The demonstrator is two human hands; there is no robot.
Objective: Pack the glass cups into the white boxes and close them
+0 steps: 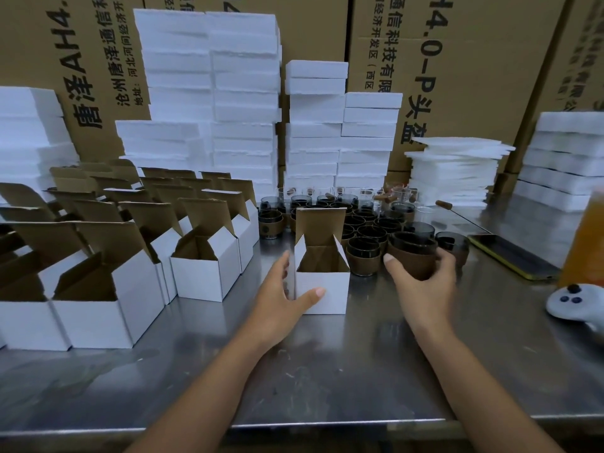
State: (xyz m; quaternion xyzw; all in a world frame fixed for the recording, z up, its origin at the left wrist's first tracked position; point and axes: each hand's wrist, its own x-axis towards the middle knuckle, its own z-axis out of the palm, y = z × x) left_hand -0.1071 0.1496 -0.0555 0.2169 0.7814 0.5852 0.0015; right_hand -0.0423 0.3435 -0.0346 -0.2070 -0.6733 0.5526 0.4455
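A small white box [330, 291] stands open on the steel table at centre, its lid flap up and its inside brown and hollow. My left hand [284, 305] grips the box's left side, thumb across the front. To its right, my right hand [425, 282] is wrapped around a dark glass cup with a brown sleeve [412, 253], held just above the table. Behind them, several more smoky glass cups [366, 227] are crowded together, some with brown sleeves.
Several open white boxes [130, 256] fill the left side. White foam stacks [248, 103] and brown cartons [457, 60] line the back. A phone [510, 256], an orange object [585, 237] and a white controller [575, 304] lie at the right.
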